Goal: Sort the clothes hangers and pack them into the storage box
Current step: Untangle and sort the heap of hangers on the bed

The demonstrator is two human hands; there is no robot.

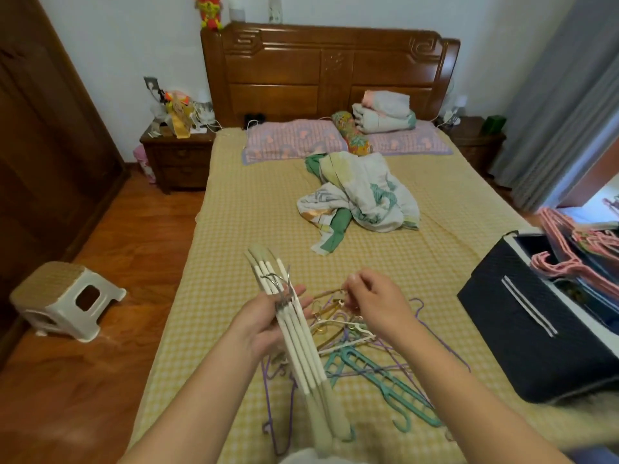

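My left hand [268, 316] holds a stacked bundle of white padded hangers [301, 346] above the foot of the bed. My right hand [375, 299] pinches the hook of a gold wire hanger [326, 296] lifted from a tangled pile. That pile lies on the yellow checked sheet below my hands: purple wire hangers [435, 336], a teal plastic multi-hole hanger [378, 373] and a white hanger. The dark storage box [522, 326] stands open at the right of the bed, with pink hangers [569, 266] inside it.
A crumpled quilt [361, 199] lies mid-bed, with pillows [294, 139] and folded bedding by the wooden headboard. A white stool [67, 299] stands on the wood floor at left. Nightstands flank the bed, and grey curtains hang at right.
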